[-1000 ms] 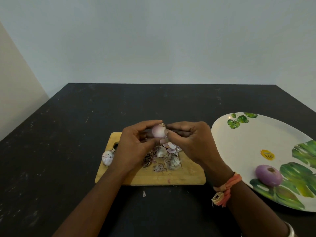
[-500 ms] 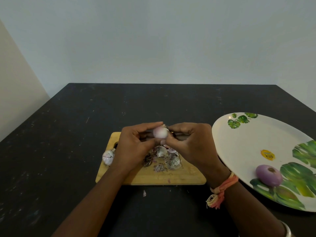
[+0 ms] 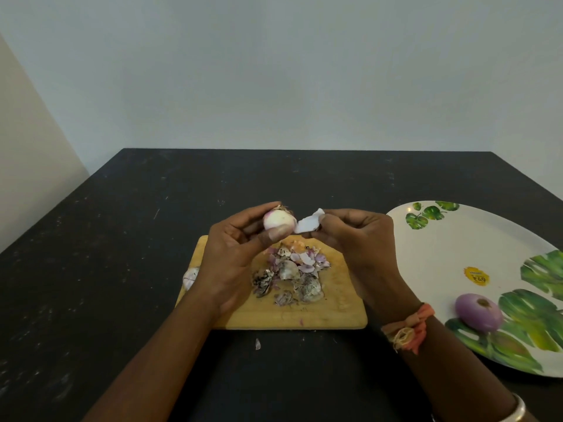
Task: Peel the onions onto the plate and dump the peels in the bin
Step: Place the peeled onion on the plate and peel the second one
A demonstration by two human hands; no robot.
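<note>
Out past the back of the left hand, an unpeeled onion (image 3: 190, 277) is waiting at the edge of the cutting board (image 3: 335, 315), half hidden by the wrist and probably parked there within easy reach for its turn. The left hand (image 3: 231, 260) is gripping a small onion (image 3: 278, 220) between thumb and curled fingers, lifting it clear of the board with its root tuft pointing up, which is leaving its right flank bare for peeling. Just right of those fingers, a pale strip of skin (image 3: 307, 223) is stretching away from the bulb, one end seemingly attached to it. The right hand (image 3: 359, 239) is pinching the strip's other end between thumb and forefinger, the other fingers curling in, and appears to be pulling sideways to tear it free. Directly beneath both sets of fingertips a pile of peels (image 3: 292, 277) is lying on the board, so whatever comes loose is likely dropping there rather than scattering; one scrap (image 3: 257, 344) is lying on the table (image 3: 122, 239), nearer the person. Well to the right of the right hand, a leaf-printed plate (image 3: 441, 254) is carrying one peeled onion (image 3: 478, 312) near its close rim, seemingly where finished ones are going. No bin is showing, so the dumping step is looking some way off.
</note>
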